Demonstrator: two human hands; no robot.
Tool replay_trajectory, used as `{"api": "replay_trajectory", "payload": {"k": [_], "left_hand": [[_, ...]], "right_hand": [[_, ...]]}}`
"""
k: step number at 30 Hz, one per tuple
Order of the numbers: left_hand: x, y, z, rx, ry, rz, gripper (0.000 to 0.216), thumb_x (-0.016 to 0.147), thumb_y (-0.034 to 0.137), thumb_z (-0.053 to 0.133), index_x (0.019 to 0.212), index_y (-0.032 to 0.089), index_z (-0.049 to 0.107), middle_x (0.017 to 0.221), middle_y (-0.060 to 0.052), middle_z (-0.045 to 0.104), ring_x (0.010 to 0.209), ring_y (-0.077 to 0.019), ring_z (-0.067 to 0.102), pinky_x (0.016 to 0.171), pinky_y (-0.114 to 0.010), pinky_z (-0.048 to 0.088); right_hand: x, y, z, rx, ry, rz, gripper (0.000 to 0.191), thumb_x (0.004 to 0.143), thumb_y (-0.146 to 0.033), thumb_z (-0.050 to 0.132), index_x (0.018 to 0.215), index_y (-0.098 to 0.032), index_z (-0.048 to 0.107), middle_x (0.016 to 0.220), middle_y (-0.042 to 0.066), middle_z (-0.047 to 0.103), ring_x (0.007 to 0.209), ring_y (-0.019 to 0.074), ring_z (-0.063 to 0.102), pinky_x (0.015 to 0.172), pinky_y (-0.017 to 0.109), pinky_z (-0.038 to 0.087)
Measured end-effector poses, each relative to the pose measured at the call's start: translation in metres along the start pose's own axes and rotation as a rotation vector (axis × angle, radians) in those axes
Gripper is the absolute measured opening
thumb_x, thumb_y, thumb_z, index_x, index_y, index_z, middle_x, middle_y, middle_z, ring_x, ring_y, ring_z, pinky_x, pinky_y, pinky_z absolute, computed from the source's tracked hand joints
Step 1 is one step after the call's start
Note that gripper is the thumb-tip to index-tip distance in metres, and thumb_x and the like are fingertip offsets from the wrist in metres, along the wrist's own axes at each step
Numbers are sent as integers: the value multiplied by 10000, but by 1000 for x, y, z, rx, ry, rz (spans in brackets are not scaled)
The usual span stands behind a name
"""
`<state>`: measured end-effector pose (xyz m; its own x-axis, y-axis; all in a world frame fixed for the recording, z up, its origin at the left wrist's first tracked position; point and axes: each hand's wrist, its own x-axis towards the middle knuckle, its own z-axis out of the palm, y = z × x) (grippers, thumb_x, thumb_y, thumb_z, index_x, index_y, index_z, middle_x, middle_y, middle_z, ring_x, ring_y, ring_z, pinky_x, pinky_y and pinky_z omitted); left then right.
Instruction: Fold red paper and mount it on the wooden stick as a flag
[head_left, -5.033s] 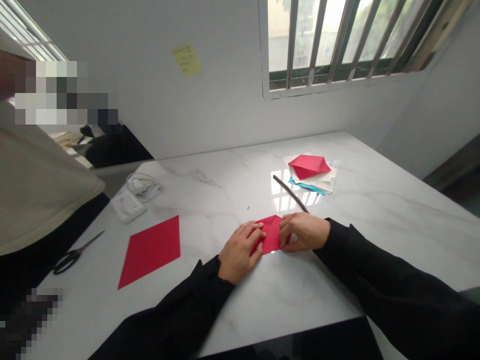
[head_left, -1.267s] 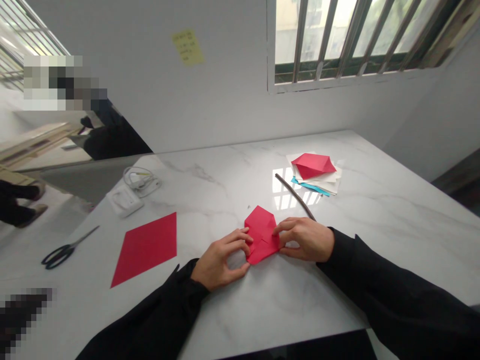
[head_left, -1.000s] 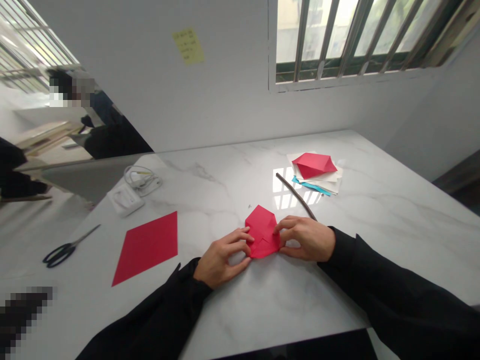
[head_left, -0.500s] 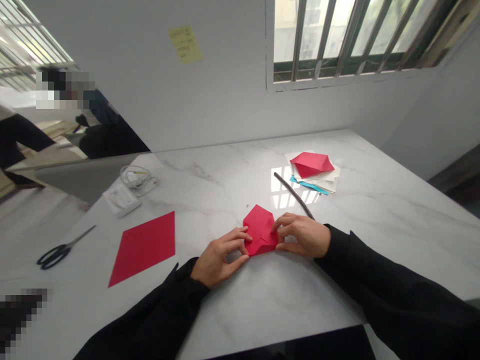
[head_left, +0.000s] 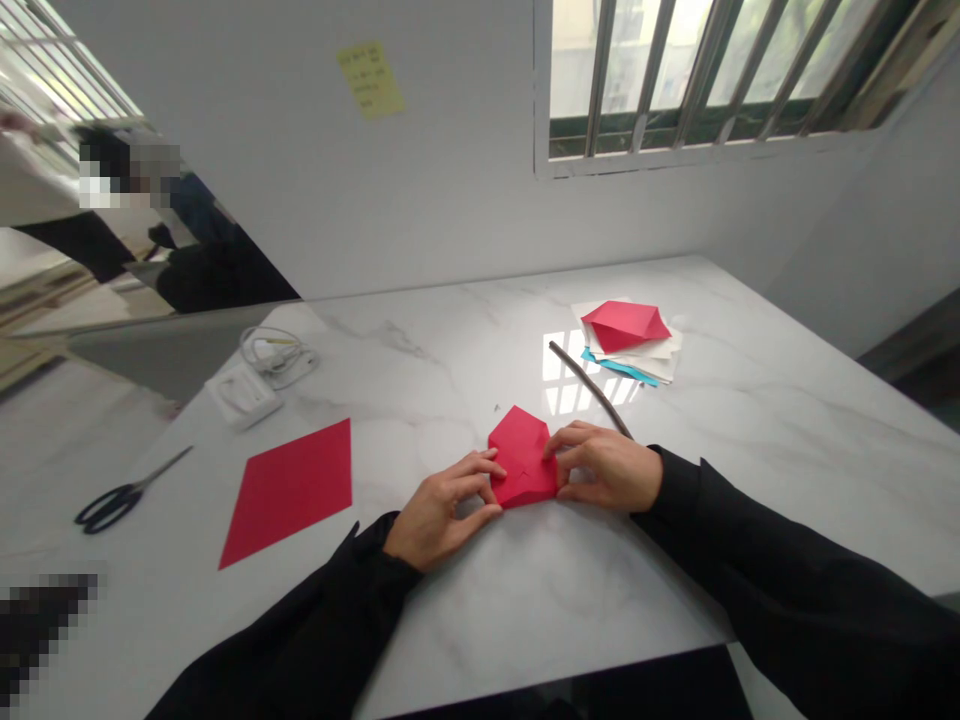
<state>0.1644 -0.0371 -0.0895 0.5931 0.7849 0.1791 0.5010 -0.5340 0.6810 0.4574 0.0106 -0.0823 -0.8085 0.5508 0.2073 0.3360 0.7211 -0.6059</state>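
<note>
A small piece of folded red paper (head_left: 523,462) lies on the white marbled table (head_left: 450,620), its top coming to a blunt point and its lower edge folded up. My left hand (head_left: 448,508) grips its left side, the fingers on top and the thumb at the lower left corner. On the opposite side my right hand (head_left: 604,467) pinches the right edge between thumb and fingers. Farther left rests a flat sheet of red paper (head_left: 294,492), apart from both hands.
Black-handled scissors (head_left: 112,507) lie at the far left. A white box (head_left: 244,395) with a coiled cable (head_left: 276,355) stands behind the sheet. Beyond my right hand are a thin dark stick (head_left: 589,385) and a paper pile with a folded red piece (head_left: 628,325) on top. Another person (head_left: 206,250) is at back left.
The folded paper's lower flap lies a little flatter, and the crease lines at its middle look smaller. Both hands keep nearly the same place. At the far left a person's body has shifted.
</note>
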Motion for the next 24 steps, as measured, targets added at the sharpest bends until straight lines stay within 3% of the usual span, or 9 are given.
{"api": "replay_trajectory", "payload": {"k": [10, 24], "left_hand": [[2, 1, -1, 11, -41, -1, 122, 982, 237, 583, 880, 210, 645, 1234, -70, 687, 1393, -254, 526, 1158, -472, 450], [5, 10, 9, 6, 78, -62, 197, 956, 259, 617, 767, 203, 631, 1141, -55, 702, 1312, -252, 602, 1131, -453, 480]], "right_hand": [[2, 2, 5, 3, 2, 37, 117, 906, -233, 716, 815, -161, 734, 1131, 113, 680, 1061, 243, 612, 989, 426, 507], [3, 2, 9, -24, 53, 41, 150, 923, -226, 679, 794, -164, 727, 1093, 104, 674, 994, 222, 601, 970, 420, 506]]}}
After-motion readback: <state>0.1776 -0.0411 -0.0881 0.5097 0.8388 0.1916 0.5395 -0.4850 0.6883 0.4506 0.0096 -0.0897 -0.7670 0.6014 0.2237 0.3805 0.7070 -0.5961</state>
